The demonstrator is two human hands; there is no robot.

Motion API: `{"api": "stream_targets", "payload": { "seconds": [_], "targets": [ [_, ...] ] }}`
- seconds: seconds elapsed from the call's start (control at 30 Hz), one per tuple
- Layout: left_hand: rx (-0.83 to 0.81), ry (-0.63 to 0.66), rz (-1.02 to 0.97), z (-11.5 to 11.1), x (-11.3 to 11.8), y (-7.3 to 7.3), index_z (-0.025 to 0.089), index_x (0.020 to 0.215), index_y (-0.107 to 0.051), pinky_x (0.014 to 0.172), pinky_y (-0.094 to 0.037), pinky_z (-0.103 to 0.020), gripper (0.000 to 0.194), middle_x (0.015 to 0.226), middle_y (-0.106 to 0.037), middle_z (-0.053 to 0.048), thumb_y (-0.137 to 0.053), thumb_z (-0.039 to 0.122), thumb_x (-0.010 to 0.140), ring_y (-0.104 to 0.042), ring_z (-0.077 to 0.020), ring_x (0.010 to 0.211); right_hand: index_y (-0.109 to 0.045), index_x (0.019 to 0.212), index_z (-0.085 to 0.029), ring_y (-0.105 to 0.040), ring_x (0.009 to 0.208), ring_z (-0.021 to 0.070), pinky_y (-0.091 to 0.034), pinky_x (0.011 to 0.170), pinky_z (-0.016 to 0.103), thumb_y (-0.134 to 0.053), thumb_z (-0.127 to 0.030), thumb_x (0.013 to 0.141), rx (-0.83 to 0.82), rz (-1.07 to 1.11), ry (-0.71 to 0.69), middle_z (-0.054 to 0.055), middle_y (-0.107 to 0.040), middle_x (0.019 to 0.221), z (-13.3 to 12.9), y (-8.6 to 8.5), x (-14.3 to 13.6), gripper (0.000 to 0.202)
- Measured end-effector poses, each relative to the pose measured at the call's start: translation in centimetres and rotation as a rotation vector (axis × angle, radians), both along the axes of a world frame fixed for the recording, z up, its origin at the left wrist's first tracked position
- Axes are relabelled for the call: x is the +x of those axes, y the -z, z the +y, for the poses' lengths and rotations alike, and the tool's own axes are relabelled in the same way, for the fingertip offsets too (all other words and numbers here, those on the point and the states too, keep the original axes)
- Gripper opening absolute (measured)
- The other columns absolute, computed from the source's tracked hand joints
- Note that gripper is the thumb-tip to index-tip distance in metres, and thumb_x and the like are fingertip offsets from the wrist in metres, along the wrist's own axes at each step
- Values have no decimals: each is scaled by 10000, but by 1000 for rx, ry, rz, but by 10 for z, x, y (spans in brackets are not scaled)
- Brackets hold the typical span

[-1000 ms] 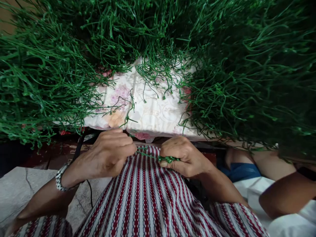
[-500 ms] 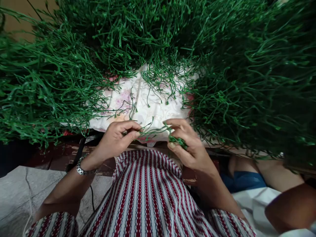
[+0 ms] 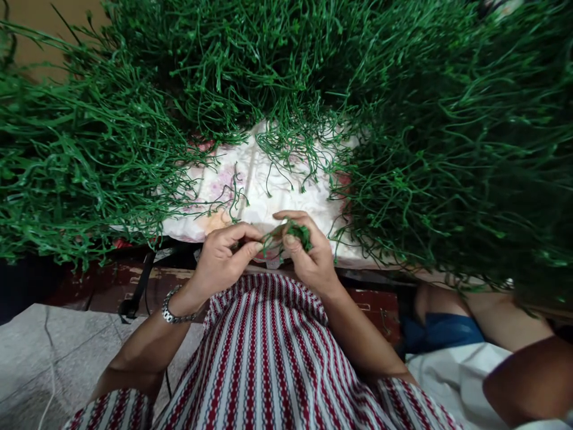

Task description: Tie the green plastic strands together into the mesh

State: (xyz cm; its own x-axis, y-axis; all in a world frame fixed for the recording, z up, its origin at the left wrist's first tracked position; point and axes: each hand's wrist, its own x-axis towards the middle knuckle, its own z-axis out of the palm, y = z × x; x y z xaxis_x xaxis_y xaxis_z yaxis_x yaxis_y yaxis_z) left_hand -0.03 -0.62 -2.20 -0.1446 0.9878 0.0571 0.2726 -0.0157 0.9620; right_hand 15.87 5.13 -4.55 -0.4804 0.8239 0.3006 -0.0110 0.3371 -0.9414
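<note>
Between thumb and forefinger, my left hand (image 3: pixel 228 254) pinches thin green plastic-looking stems (image 3: pixel 267 242) near their ends. My right hand (image 3: pixel 308 254) is closed around a small clump of green stems (image 3: pixel 299 235), its thumb pressed on them and its forefinger stretched toward the left hand. Both hands are close together over the near edge of a floral cloth (image 3: pixel 264 200). Exactly how the stems run between the fingers is partly hidden.
Large heaps of green stems lie on the left (image 3: pixel 80 155), at the back (image 3: pixel 268 54) and on the right (image 3: pixel 430 167). A few loose stems (image 3: pixel 235 194) lie on the cloth. At lower right is another person's arm (image 3: pixel 532 382).
My right hand has moved left, close to my left hand, with its clump of stems. The stems stretched between the hands now span a shorter gap. My left hand has shifted slightly right.
</note>
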Motion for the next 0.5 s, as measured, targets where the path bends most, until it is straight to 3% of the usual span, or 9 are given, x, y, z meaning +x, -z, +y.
{"api": "stream_targets", "payload": {
  "seconds": [0.07, 0.17, 0.23, 0.3, 0.4, 0.5],
  "targets": [
    [-18, -66, -70, 0, -3, 4, 151, 737, -654, 532, -421, -182, 35, 651, -624, 4, -628, 173, 734, -534, -94, 563, -484, 868, -191, -611, 798, 157, -506, 699, 314, -456, -254, 901, -90, 140, 64, 92, -574, 1061, 1, -2, 8, 76],
    [-14, -144, -166, 0, -8, 9, 151, 742, -659, 532, -408, -177, 45, 663, -620, 2, -654, 192, 725, -529, -93, 580, -503, 836, -200, -593, 653, 151, -487, 579, 288, -498, -258, 880, -50, 243, 94, 49, -607, 828, 4, -16, 33, 74],
    [2, -168, -182, 0, -11, 10, 153, 754, -655, 545, -404, -172, 38, 686, -618, 4, -651, 180, 728, -526, -87, 594, -546, 810, -191, -563, 602, 154, -457, 531, 279, -544, -239, 846, 71, 156, 53, 27, -572, 681, 4, -32, 53, 60],
    [1, -148, -142, 0, -11, 9, 154, 773, -648, 542, -400, -170, 42, 689, -607, 11, -640, 168, 734, -514, -81, 582, -571, 821, -190, -564, 618, 160, -466, 552, 291, -552, -189, 824, 202, -28, -64, 30, -568, 676, 1, -47, 66, 19],
    [1, -52, -31, -1, -7, 6, 157, 785, -625, 548, -404, -171, 36, 664, -587, 21, -610, 153, 753, -513, -82, 577, -566, 937, -179, -596, 839, 198, -513, 700, 322, -539, -157, 825, 392, -331, -182, 84, -607, 877, -3, -54, 60, 117],
    [26, 47, 32, -3, 0, 2, 160, 772, -601, 591, -419, -186, 40, 678, -589, 16, -567, 138, 776, -536, -95, 618, -490, 1136, -124, -490, 1156, 247, -484, 897, 375, -502, -161, 845, 480, -448, -166, 176, -500, 1221, -3, -38, 33, 293]
  ]
}}
